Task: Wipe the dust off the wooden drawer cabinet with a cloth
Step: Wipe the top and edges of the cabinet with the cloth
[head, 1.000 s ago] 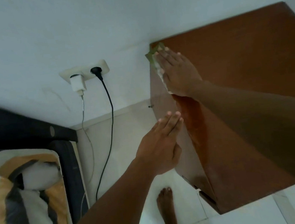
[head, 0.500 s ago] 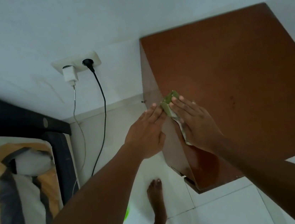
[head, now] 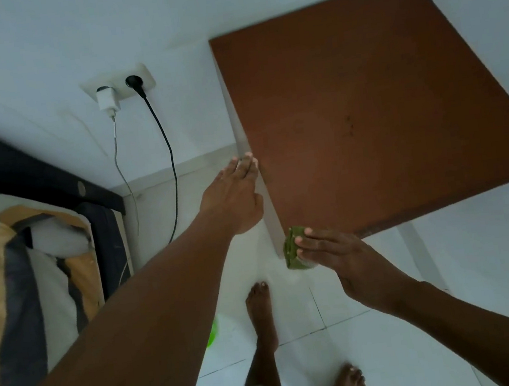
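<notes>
The wooden drawer cabinet (head: pixel 364 108) stands in the room's corner, seen from above, its brown top bare. A folded green cloth (head: pixel 293 252) lies against the cabinet's near left corner. My right hand (head: pixel 341 256) presses on the cloth with straight fingers. My left hand (head: pixel 234 195) is held flat along the cabinet's left side, fingers straight, fingertips near the top edge.
A wall socket (head: pixel 118 84) holds a white charger (head: pixel 106 102) and a black plug with a cable (head: pixel 163 140) hanging to the floor. A bed with a striped blanket (head: pixel 16 270) fills the left. My bare feet (head: pixel 261 313) stand on white tiles, with a green object (head: pixel 212 336) behind my left arm.
My right hand has slid the cloth along the cabinet's left edge from the far corner to the near corner. My left hand stayed beside the cabinet's side. The view tilted down.
</notes>
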A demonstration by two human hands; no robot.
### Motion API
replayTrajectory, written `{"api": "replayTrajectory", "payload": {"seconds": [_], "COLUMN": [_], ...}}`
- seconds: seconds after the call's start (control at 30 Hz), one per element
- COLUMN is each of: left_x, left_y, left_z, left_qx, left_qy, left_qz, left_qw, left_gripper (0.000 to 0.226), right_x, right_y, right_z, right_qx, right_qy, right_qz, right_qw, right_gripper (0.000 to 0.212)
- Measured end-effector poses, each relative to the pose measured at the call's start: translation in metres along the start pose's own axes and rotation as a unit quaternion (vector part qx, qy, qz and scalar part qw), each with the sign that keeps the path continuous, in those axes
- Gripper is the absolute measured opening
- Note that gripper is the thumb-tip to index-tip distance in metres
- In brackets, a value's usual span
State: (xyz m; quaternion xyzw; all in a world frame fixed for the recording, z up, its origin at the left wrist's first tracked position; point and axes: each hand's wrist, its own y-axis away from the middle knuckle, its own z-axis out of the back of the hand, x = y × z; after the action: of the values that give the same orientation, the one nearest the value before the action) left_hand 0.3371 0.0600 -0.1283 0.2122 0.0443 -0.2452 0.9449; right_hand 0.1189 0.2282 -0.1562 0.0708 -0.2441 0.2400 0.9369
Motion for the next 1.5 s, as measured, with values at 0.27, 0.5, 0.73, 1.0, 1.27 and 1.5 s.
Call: {"api": "replayTrajectory", "payload": {"seconds": [0.27, 0.5, 0.73, 1.0, 1.27, 1.5], "left_x": [-0.013, 0.005, 0.020, 0.023, 0.018, -0.008], "left_y": [0.029, 0.012, 0.006, 0.003, 0.008, 0.013], "left_z": [-0.015, -0.009, -0.022, -0.023, -0.014, -0.003], "left_qx": [0.006, -0.002, -0.056, -0.058, -0.045, -0.015], "left_qy": [0.023, 0.010, -0.003, 0.026, -0.015, -0.008], "left_qz": [-0.015, -0.042, -0.078, -0.091, -0.078, -0.009], "left_qw": [1.000, 0.999, 0.995, 0.994, 0.996, 1.000], "left_gripper": [0.070, 0.072, 0.072, 0.073, 0.076, 0.079], "right_x": [0.002, -0.058, -0.082, -0.069, -0.036, -0.013], "right_y": [-0.017, -0.198, -0.239, -0.214, -0.128, -0.039], "right_z": [0.074, 0.111, 0.056, 0.042, 0.021, 0.007], "right_qx": [-0.111, -0.119, 0.009, 0.011, 0.004, -0.013], "right_qy": [-0.073, 0.013, 0.167, 0.184, 0.097, 0.039], "right_qz": [-0.040, -0.169, -0.165, -0.121, -0.082, -0.031], "right_qw": [0.990, 0.978, 0.972, 0.975, 0.992, 0.999], "right_gripper": [0.049, 0.051, 0.057, 0.058, 0.055, 0.070]}}
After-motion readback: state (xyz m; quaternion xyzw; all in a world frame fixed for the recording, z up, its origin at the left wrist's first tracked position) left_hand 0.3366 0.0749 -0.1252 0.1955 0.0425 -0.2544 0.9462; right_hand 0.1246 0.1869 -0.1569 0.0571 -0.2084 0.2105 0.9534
